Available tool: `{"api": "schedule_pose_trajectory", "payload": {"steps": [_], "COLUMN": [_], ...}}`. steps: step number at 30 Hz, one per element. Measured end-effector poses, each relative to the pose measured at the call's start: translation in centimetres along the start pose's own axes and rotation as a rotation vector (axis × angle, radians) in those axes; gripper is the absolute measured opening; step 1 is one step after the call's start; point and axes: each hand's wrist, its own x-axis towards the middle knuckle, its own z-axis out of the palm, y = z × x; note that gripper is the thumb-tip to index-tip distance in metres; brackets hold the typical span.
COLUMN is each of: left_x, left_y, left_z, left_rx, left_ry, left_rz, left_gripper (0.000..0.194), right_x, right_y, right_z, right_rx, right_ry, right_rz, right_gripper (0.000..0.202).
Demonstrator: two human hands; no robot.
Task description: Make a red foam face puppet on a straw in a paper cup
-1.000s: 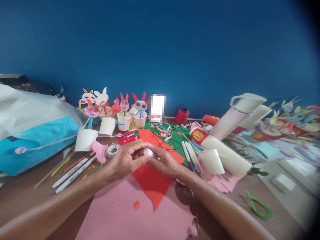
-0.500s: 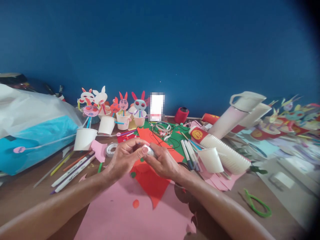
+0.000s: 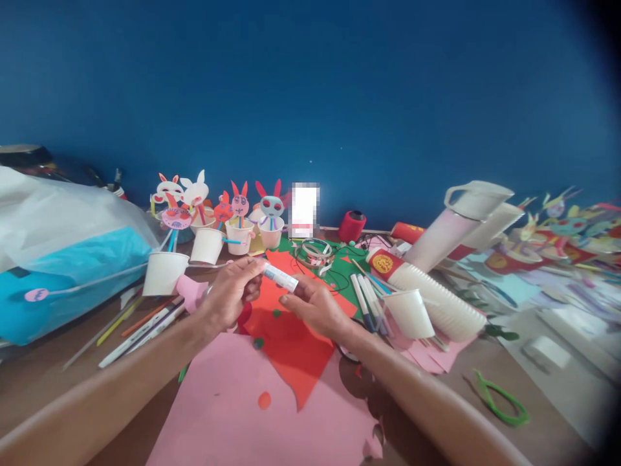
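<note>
A white glue stick (image 3: 280, 277) with a blue-grey label lies sideways between my two hands, above the orange paper (image 3: 298, 362). My left hand (image 3: 235, 288) pinches its left end between thumb and fingers. At the right end, my right hand (image 3: 317, 304) is closed on it, the thumb below and the fingertips partly hidden. Beneath my forearms spreads a big pink sheet (image 3: 218, 401). A small orange disc (image 3: 264, 400) rests on it, and a green disc (image 3: 259, 343) lies near the orange paper's left edge.
White cups (image 3: 165, 273) with paper animal faces on sticks stand back left, beside a blue and white bag (image 3: 72, 259). To the right are markers (image 3: 366, 301), a lying cup stack (image 3: 431, 301), a leaning tall jug (image 3: 449, 230) and a green pipe cleaner (image 3: 502, 408).
Both hands have drawn apart, bringing the glue stick into clear view where the fingers covered most of it before. The left hand has shifted slightly to the left.
</note>
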Motion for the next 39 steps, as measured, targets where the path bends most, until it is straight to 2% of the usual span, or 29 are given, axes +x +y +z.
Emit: {"api": "schedule_pose_trajectory", "payload": {"steps": [8,13,16,19,22,29,35,39], "left_x": [-0.1,-0.2,-0.4,-0.4,-0.4,-0.6,-1.5,-2.3], "left_y": [-0.5,-0.8,-1.1,-1.5,-1.9,-1.4,-0.1,0.2], "left_z": [-0.1,0.0,0.0,-0.1,-0.3,-0.1,0.5,0.7], "left_rx": [-0.033,-0.043,-0.056,-0.067,-0.092,-0.074,0.200,0.425], "left_ry": [0.017,-0.010,-0.025,-0.065,-0.117,-0.125,-0.027,-0.054], "left_rz": [-0.045,-0.075,-0.143,-0.223,-0.235,-0.063,0.187,0.289], "left_gripper": [0.022,0.020,0.018,0.014,0.012,0.019,0.024,0.025], "right_x": [0.2,0.2,0.3,0.5,0.5,0.7,0.6,0.5], "right_y": [0.5,0.1,0.0,-0.1,-0.2,-0.5,-0.2,0.0], "right_z": [0.2,-0.3,-0.5,-0.6,-0.8,-1.6,-1.6,-1.5], "right_rx": [0.006,0.031,0.115,0.202,0.258,0.327,0.388,0.422], "right_ry": [0.177,0.233,0.267,0.277,0.264,0.219,0.116,0.087], "right_rz": [-0.056,-0.089,-0.110,-0.149,-0.161,-0.049,0.032,0.055], "right_gripper": [0.027,0.023,0.021,0.021,0.020,0.019,0.018,0.023]}}
